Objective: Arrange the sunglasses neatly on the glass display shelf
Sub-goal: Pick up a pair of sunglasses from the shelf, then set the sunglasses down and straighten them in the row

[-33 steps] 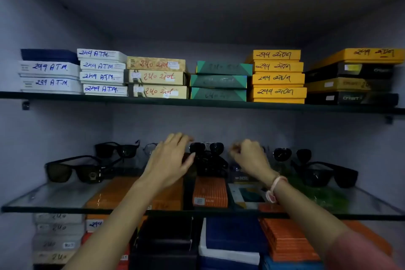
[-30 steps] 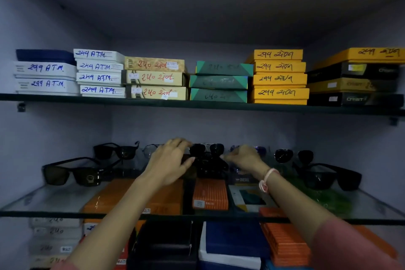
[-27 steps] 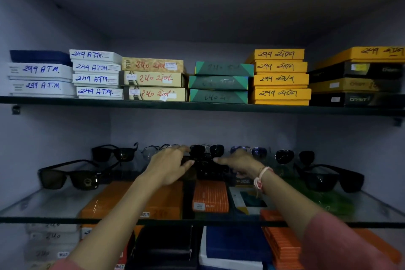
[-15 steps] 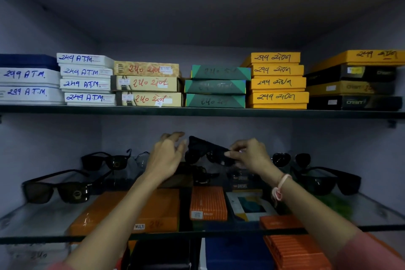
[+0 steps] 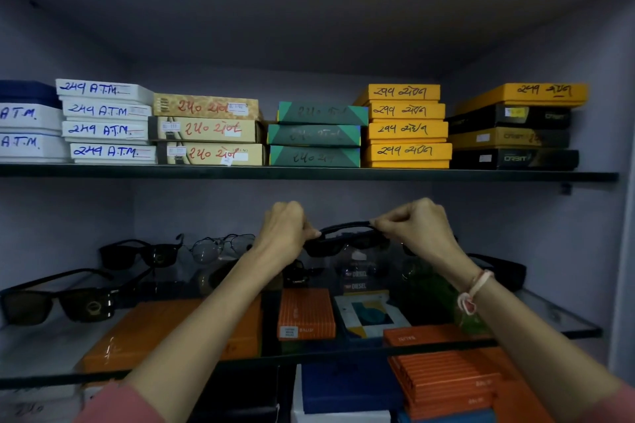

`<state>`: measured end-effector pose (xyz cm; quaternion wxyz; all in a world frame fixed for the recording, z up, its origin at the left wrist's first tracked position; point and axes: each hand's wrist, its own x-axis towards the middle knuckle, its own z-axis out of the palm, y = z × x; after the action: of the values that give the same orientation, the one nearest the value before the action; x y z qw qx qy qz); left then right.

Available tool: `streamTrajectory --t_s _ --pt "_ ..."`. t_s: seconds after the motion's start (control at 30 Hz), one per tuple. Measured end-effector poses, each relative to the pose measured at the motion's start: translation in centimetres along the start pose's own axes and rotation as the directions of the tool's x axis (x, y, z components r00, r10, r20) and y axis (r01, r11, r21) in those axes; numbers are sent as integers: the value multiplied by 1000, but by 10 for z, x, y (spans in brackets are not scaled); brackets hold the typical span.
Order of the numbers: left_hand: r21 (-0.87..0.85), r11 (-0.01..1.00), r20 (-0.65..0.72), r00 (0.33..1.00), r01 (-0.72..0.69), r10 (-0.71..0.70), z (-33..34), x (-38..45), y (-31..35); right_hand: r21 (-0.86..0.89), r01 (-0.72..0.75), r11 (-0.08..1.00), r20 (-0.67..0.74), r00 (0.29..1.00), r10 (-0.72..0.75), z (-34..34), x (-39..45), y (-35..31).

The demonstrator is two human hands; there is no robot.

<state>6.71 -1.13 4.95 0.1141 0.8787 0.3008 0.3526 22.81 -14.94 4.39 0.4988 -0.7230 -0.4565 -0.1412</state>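
A black pair of sunglasses [image 5: 347,237] is held in the air above the middle of the glass display shelf [image 5: 44,354]. My left hand [image 5: 283,230] pinches its left end and my right hand [image 5: 417,227] pinches its right end. Other pairs rest on the shelf: large black sunglasses [image 5: 58,299] at the front left, a black pair [image 5: 141,252] behind them, a thin wire-framed pair [image 5: 220,247] at the back, and a black pair [image 5: 498,269] at the right, partly hidden by my right wrist.
The upper shelf [image 5: 309,172] carries stacked white, beige, green, yellow and black boxes close above my hands. Under the glass lie orange boxes [image 5: 305,314], a blue box [image 5: 343,388] and more stacked cases. Grey walls close in the left and right sides.
Both hands took hold of the black sunglasses at the back centre and lifted them off the shelf; both hands are now closed on the ends. The view has moved closer.
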Motion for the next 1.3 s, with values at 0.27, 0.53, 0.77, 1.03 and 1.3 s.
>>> streamTrajectory --t_s 0.27,0.53,0.77,1.03,1.3 --pt "197 980 -29 999 18 -13 19 9 27 -136 -289 948 -51 957 284 -19 13 24" --pt "94 982 100 980 163 -173 52 13 28 -417 -363 833 -62 926 373 -19 13 45" --pt "73 980 162 967 187 -197 65 9 25 -461 -327 825 25 925 380 -13 9 56" --pt "127 976 179 964 175 -196 67 13 25 -614 -274 740 132 889 439 -18 15 50" --pt "100 972 101 970 211 -221 17 8 -18 -646 -87 758 77 981 178 10 14 -17"
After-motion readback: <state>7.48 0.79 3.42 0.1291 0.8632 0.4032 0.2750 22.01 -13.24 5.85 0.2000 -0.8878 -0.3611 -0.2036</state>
